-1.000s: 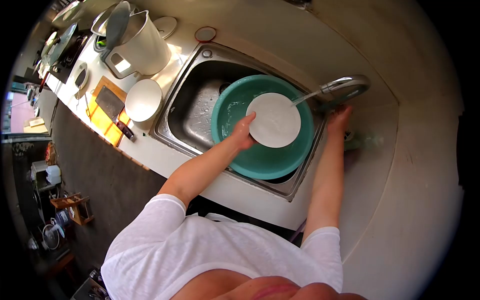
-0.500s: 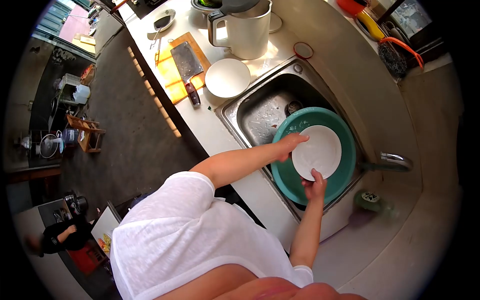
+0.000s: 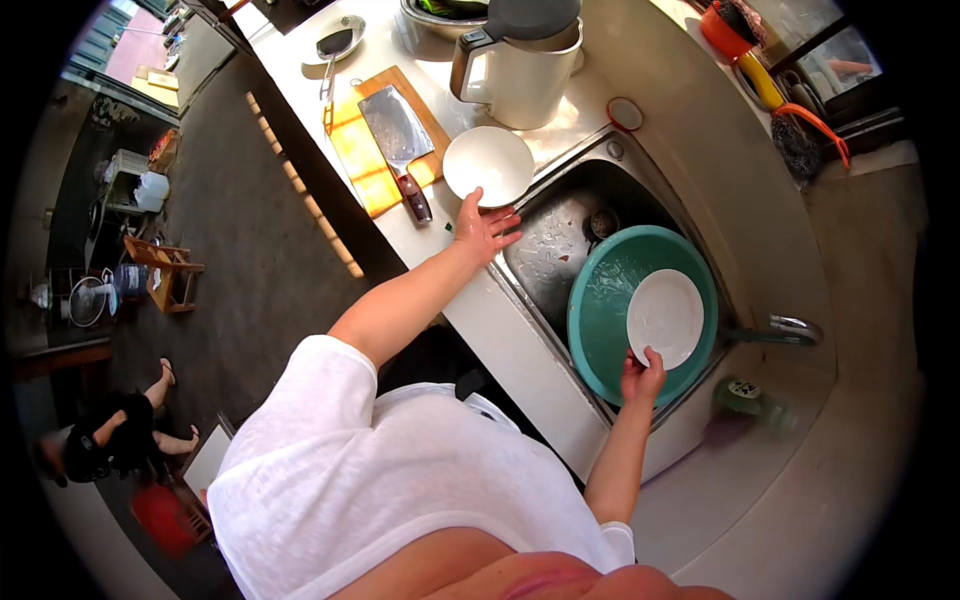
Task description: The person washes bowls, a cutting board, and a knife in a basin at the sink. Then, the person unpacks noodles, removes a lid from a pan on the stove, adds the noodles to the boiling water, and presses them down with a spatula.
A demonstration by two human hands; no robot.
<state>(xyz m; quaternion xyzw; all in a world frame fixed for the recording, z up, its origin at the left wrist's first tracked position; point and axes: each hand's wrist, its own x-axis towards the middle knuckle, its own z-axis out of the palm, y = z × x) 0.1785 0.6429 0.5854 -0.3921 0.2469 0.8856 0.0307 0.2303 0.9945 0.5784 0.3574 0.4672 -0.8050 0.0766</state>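
Can make out a pale label (image 3: 743,388) on a green bottle (image 3: 737,405), just right of the green basin (image 3: 600,350) and short of the tap (image 3: 795,328), but cannot read the small, blurred marks.

Holds a white plate (image 3: 665,318) over the right half of the basin, gripped at the near edge by the right hand (image 3: 643,375), with the thumb across the rim. Looks round, plain and glossy, with a shallow hollow; cannot tell whether dipped into the rippled basin beneath.

Has the left hand (image 3: 482,232) stretched out left of the basin, free of any grasp, with fingers spread and with thumb at the near rim of a white bowl (image 3: 490,165); cannot tell whether touching.

Shows bare steel of the sink (image 3: 545,245), wet and specked with scraps, between bowl and basin. Crowds the worktop (image 3: 545,370) further left of the basin with a grey-lidded pitcher (image 3: 525,85) close behind the bowl, and with a cleaver (image 3: 395,128) on a wooden board (image 3: 352,150), handle pointing toward the left forearm. Includes, far left of the basin, a person in black (image 3: 95,440).
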